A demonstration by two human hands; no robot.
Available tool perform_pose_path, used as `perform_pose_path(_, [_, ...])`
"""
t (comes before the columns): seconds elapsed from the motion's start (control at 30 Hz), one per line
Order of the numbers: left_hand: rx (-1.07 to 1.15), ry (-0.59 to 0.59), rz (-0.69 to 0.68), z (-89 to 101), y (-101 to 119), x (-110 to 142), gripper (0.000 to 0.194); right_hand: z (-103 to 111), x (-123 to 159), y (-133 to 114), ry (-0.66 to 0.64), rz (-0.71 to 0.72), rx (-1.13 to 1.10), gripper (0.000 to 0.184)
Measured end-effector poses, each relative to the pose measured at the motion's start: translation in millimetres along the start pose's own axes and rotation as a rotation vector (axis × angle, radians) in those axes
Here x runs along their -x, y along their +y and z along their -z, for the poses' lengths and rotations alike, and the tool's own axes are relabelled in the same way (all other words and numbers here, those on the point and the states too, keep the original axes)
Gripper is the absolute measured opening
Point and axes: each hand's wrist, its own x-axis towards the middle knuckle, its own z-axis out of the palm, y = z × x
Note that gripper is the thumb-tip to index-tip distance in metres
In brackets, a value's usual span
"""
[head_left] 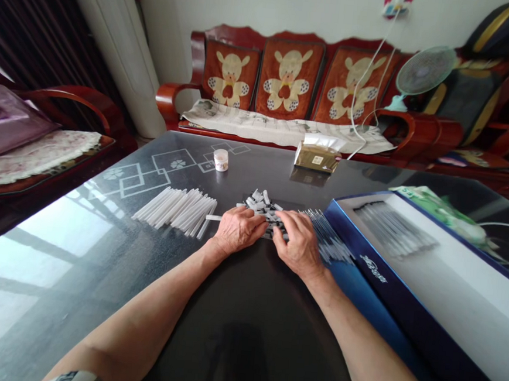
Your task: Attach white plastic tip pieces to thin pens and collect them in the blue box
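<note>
My left hand [239, 229] is closed around a thin white plastic tube [212, 217], whose end sticks out to the left past the knuckles. At the near edge of a heap of small white and black plastic pieces [260, 200], my right hand [298, 241] reaches in with bent fingers, thumb and forefinger apart. Its fingertips touch or hover over the heap; I cannot tell which. Left of my left hand lies a row of white tubes [176, 209]. Thin clear sticks with dark parts [332, 243] lie just right of my right hand.
A long blue box [363, 269] with a white inside holds a bundle of thin clear sticks [395, 228] on the right. A paper cup [220, 160] and a tissue box [317, 155] stand toward the back of the dark table [149, 299]. Green packaging [444, 214] lies behind the box.
</note>
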Motion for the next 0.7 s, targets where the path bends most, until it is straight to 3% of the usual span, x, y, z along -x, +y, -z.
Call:
perform_pose_path(0.13, [0.006,-0.017,-0.045,-0.3,-0.9,0.3,0.035,-3.2,0.8,-7.7,-0.118,0.01,0.018,0.022])
perform_pose_path(0.23, [-0.012,-0.021,-0.031,1.1,-2.2,-0.1,0.034,7.2,-2.9,-2.6,-0.207,-0.053,0.093,0.023])
perform_pose_path(0.43, [-0.046,-0.045,-0.008,5.5,-0.7,-1.9,0.035,48.1,-13.8,26.2,-0.325,-0.389,0.48,0.019])
perform_pose_path(0.57, [-0.019,-0.055,-0.044,6.6,0.6,-2.6,0.037,58.2,-11.7,43.6,-0.455,-0.546,0.636,0.023])
perform_pose_path(0.63, [-0.01,-0.049,-0.057,6.7,0.5,-3.3,0.036,56.8,-8.7,46.4,-0.44,-0.544,0.636,0.023])
perform_pose_path(0.7, [0.001,-0.026,-0.076,6.8,0.8,-4.2,0.035,52.8,-5.8,44.5,-0.343,-0.49,0.585,0.023])
